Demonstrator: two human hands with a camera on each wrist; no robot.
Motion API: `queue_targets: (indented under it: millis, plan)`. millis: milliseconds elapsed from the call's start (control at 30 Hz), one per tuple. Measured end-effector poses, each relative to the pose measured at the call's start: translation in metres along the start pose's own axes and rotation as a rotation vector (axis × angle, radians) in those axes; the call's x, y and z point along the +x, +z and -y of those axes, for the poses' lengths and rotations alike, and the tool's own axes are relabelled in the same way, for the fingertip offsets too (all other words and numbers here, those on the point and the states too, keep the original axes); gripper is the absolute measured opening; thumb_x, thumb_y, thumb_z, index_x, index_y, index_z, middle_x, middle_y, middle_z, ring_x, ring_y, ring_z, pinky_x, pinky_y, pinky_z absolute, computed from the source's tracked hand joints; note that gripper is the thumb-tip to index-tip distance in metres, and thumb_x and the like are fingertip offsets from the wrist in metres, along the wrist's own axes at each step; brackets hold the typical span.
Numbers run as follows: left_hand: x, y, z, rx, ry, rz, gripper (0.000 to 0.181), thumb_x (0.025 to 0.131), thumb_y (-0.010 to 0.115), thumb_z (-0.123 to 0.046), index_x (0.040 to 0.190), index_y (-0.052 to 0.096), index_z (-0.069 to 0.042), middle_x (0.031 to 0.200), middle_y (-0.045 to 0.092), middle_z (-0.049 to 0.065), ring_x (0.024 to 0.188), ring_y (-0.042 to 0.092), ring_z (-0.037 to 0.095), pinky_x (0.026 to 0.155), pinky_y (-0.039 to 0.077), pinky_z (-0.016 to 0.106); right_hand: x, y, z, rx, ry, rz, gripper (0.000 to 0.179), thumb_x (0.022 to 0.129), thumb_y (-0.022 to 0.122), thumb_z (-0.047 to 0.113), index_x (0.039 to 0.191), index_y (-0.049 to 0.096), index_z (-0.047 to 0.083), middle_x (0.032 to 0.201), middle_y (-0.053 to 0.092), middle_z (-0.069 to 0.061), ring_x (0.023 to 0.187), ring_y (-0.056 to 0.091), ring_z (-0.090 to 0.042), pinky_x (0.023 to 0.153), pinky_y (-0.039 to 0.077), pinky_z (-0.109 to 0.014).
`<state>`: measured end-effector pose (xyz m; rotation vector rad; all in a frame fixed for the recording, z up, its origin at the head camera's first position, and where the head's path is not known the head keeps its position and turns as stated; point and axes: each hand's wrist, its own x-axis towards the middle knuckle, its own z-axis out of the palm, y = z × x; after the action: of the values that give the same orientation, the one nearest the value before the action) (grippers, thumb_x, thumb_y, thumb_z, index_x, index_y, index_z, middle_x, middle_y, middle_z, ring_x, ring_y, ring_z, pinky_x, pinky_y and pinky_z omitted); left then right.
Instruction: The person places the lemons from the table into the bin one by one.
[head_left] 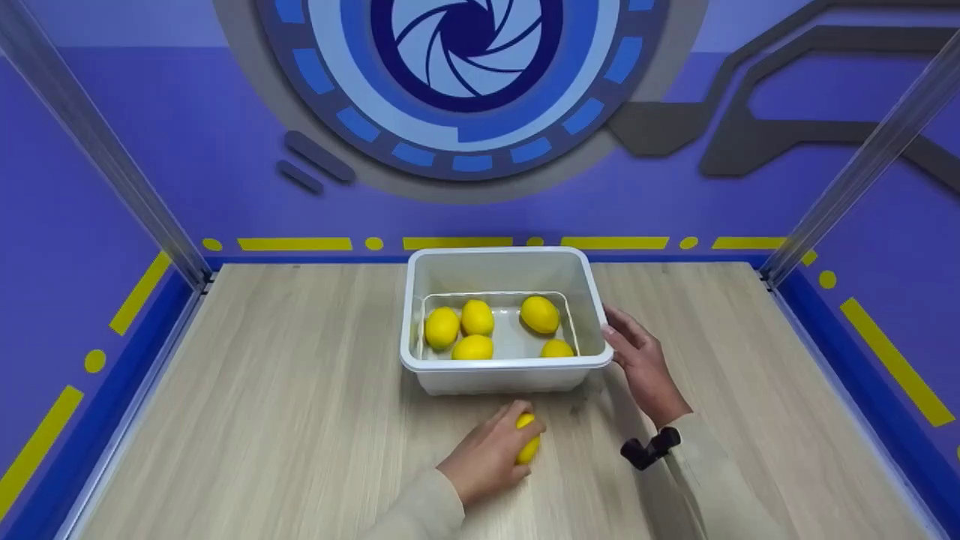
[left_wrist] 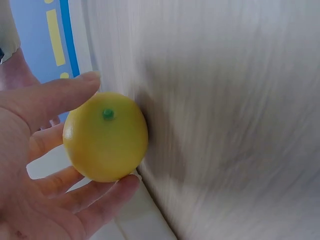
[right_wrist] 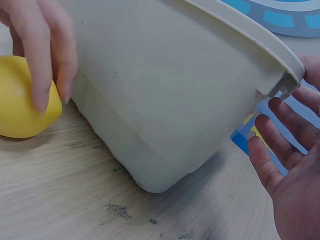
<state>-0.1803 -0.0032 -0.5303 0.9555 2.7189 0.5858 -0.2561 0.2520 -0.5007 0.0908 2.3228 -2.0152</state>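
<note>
My left hand (head_left: pixel 491 454) holds a yellow lemon (head_left: pixel 528 439) on the wooden table, in front of the white plastic bin. Up close in the left wrist view, the lemon (left_wrist: pixel 106 137) has a small green stem nub, with the thumb on one side and the fingers on the other. At the bin's right side, my right hand (head_left: pixel 643 367) pinches the rim of the white bin (head_left: pixel 506 381). In the right wrist view, the thumb is at the rim while the other fingers (right_wrist: pixel 267 162) spread below it. Several lemons (head_left: pixel 540 315) lie inside the bin.
The wooden table (head_left: pixel 300 420) is bounded by a purple back wall (head_left: pixel 465 221) and side walls with yellow markings. A black wrist device (head_left: pixel 651 448) sits on the right sleeve. Dark marks (right_wrist: pixel 118 210) show on the table near the bin.
</note>
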Motion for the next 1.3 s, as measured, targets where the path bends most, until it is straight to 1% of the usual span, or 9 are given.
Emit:
queue_targets:
  millis: [100, 200, 400, 500, 700, 833, 967, 1133, 1300]
  plan:
    - [0.000, 0.000, -0.001, -0.006, 0.004, 0.008, 0.056, 0.083, 0.076, -0.022, 0.135, 0.054, -0.027, 0.138, 0.043, -0.002, 0.121, 0.049, 0.015, 0.102, 0.049, 0.036, 0.000, 0.000, 0.001, 0.003, 0.006, 0.001, 0.061, 0.095, 0.055, 0.045, 0.150, 0.035, 0.024, 0.153, 0.038, 0.001, 0.139, 0.039, -0.016, 0.101, 0.046, -0.019]
    - [0.000, 0.000, -0.001, -0.004, 0.017, 0.006, 0.055, 0.084, 0.075, -0.020, 0.135, 0.055, -0.027, 0.137, 0.044, -0.002, 0.119, 0.051, 0.014, 0.102, 0.049, 0.035, 0.002, -0.001, -0.002, 0.006, 0.010, 0.000, 0.060, 0.096, 0.054, 0.045, 0.150, 0.035, 0.025, 0.154, 0.037, 0.003, 0.140, 0.038, -0.015, 0.101, 0.045, -0.019]
    - [-0.001, 0.000, 0.000, -0.004, 0.034, -0.015, 0.052, 0.086, 0.073, -0.017, 0.134, 0.056, -0.027, 0.137, 0.045, -0.001, 0.119, 0.052, 0.014, 0.102, 0.049, 0.034, 0.002, -0.002, -0.002, 0.011, 0.008, -0.002, 0.060, 0.095, 0.055, 0.045, 0.149, 0.036, 0.026, 0.154, 0.037, 0.003, 0.140, 0.038, -0.015, 0.108, 0.042, -0.031]
    - [-0.002, -0.001, -0.001, -0.005, 0.032, -0.022, 0.052, 0.086, 0.072, -0.018, 0.134, 0.056, -0.027, 0.138, 0.045, -0.001, 0.120, 0.051, 0.014, 0.102, 0.048, 0.034, 0.001, -0.001, -0.002, 0.017, 0.004, -0.003, 0.060, 0.095, 0.056, 0.045, 0.148, 0.037, 0.025, 0.153, 0.038, 0.002, 0.140, 0.039, -0.016, 0.109, 0.041, -0.033]
    - [-0.004, -0.004, -0.003, 0.029, 0.060, -0.069, 0.050, 0.086, 0.071, -0.018, 0.134, 0.056, -0.025, 0.138, 0.046, 0.001, 0.121, 0.051, 0.015, 0.102, 0.049, 0.033, 0.000, 0.000, -0.001, -0.002, 0.002, -0.006, 0.062, 0.093, 0.056, 0.049, 0.148, 0.038, 0.026, 0.153, 0.039, 0.003, 0.139, 0.040, -0.016, 0.107, 0.043, -0.030]
    - [-0.006, -0.008, -0.004, 0.050, 0.079, -0.096, 0.050, 0.086, 0.071, -0.018, 0.133, 0.057, -0.024, 0.138, 0.046, 0.002, 0.122, 0.050, 0.016, 0.101, 0.050, 0.033, 0.000, -0.001, -0.001, -0.007, -0.010, -0.002, 0.063, 0.093, 0.056, 0.049, 0.148, 0.037, 0.025, 0.153, 0.039, 0.001, 0.138, 0.040, -0.017, 0.108, 0.042, -0.032]
    - [-0.007, -0.011, -0.006, 0.057, 0.084, -0.105, 0.049, 0.086, 0.072, -0.019, 0.132, 0.057, -0.024, 0.138, 0.046, 0.003, 0.123, 0.050, 0.016, 0.101, 0.049, 0.033, 0.000, -0.001, -0.001, -0.006, -0.006, 0.000, 0.063, 0.093, 0.056, 0.049, 0.148, 0.037, 0.025, 0.153, 0.038, 0.002, 0.139, 0.039, -0.016, 0.110, 0.041, -0.034]
    - [-0.008, -0.015, -0.007, 0.071, 0.100, -0.128, 0.047, 0.085, 0.072, -0.018, 0.130, 0.059, -0.023, 0.138, 0.046, 0.003, 0.124, 0.049, 0.016, 0.104, 0.048, 0.033, 0.000, 0.000, 0.000, -0.008, 0.000, 0.001, 0.063, 0.093, 0.056, 0.050, 0.148, 0.037, 0.026, 0.154, 0.037, 0.003, 0.140, 0.038, -0.016, 0.109, 0.041, -0.034]
    - [-0.009, -0.020, -0.009, 0.074, 0.095, -0.122, 0.050, 0.086, 0.072, -0.020, 0.132, 0.057, -0.026, 0.140, 0.044, 0.001, 0.126, 0.047, 0.016, 0.105, 0.046, 0.032, -0.001, 0.000, 0.000, 0.002, -0.005, 0.002, 0.063, 0.093, 0.056, 0.050, 0.148, 0.037, 0.026, 0.154, 0.038, 0.002, 0.140, 0.039, -0.016, 0.109, 0.042, -0.033]
